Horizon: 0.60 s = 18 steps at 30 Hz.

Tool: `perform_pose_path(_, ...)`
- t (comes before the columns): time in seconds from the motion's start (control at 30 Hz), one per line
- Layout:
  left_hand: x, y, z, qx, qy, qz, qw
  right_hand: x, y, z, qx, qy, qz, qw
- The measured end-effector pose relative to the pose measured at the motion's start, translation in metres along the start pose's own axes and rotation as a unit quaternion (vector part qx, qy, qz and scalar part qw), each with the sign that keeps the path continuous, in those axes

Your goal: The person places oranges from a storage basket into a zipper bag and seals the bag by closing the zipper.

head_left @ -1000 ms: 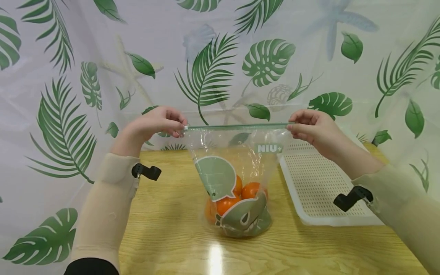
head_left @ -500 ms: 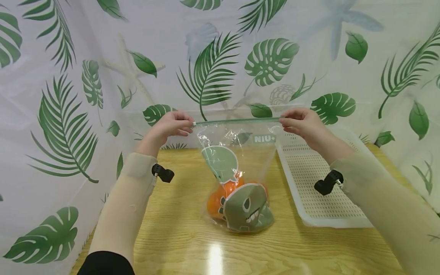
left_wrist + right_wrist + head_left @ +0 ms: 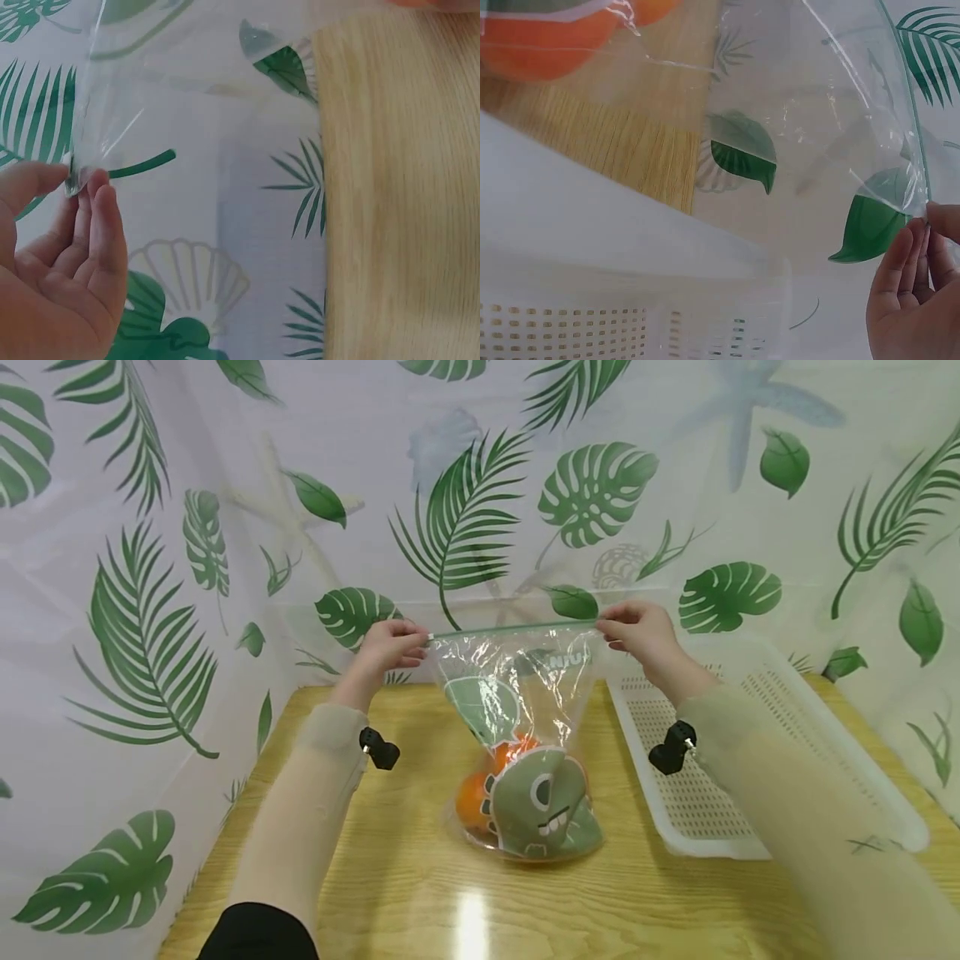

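A clear zip bag (image 3: pixel 551 710) with a green cartoon print stands on the table, its green zip edge stretched level between both hands. Several round orange fruits (image 3: pixel 472 802) lie in its bottom, partly covered by the print; their exact kind is unclear. My left hand (image 3: pixel 392 647) pinches the left top corner between thumb and fingers, as the left wrist view also shows on the bag's corner (image 3: pixel 79 176). At the right top corner, my right hand (image 3: pixel 641 631) pinches the zip edge (image 3: pixel 915 127). The bag's mouth looks closed along the strip.
A white perforated plastic basket (image 3: pixel 652 777) sits on the right of the wooden table (image 3: pixel 390 877), beneath my right forearm. Behind the table hangs a white sheet (image 3: pixel 337 460) printed with green leaves.
Both hands have come closer together, the left moving right and the right moving left. They still hold the corners, and the bag's upper part is now slacker and more wrinkled.
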<state>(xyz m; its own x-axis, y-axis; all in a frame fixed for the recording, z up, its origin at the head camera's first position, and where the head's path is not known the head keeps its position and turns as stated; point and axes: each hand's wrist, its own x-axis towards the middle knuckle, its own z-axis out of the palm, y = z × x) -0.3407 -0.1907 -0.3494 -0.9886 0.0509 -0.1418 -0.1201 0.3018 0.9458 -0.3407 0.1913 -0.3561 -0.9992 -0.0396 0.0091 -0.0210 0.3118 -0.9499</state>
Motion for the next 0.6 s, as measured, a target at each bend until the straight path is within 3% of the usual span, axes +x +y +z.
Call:
perform_pose_path(0.1,0.001,-0.002,0.007,-0.023,0.019,0.011,0.9995,0.001,0.001,-0.002,-0.005,0.008,0.0,1.0)
perform_pose_path(0.2,-0.001,-0.005,0.011,-0.031,0.017,0.02,0.9992,0.0,0.005,-0.007,-0.014,0.001,0.003,1.0)
perform_pose_path(0.4,-0.013,-0.014,0.009,-0.005,-0.018,0.013,0.9997,-0.009,0.014,-0.02,-0.045,-0.027,0.008,0.999)
perform_pose_path(0.6,-0.027,-0.032,0.0,0.03,-0.054,-0.003,0.9981,-0.022,0.017,-0.031,-0.091,-0.065,0.003,0.994)
